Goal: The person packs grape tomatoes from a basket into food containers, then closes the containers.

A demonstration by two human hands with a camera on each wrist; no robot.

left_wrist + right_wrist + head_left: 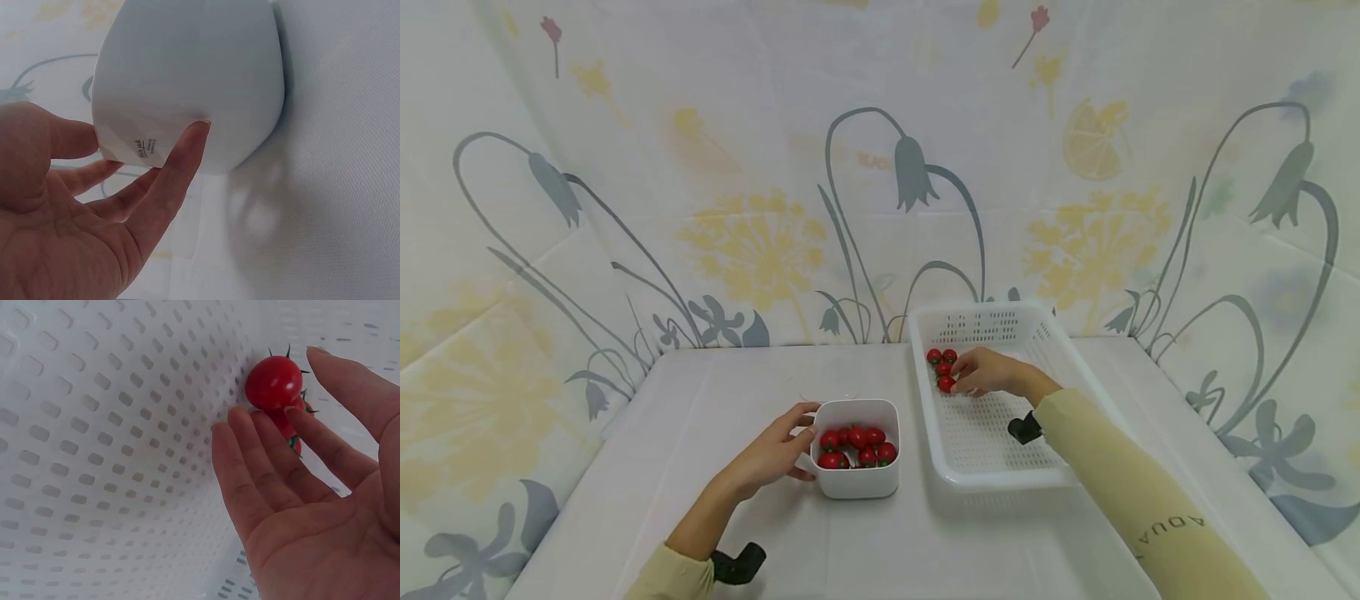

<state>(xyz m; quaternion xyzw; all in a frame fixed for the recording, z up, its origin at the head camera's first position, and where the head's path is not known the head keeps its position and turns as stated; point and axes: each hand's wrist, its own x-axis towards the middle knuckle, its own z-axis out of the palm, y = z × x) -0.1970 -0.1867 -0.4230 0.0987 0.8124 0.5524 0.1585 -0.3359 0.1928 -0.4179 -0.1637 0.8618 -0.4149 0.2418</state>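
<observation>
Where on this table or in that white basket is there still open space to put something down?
The basket's near and right floor is bare. Its far left corner is crowded: cherry tomatoes and the right hand. The table is bare left of the left hand, which touches the tomato bowl, and behind the bowl.
</observation>
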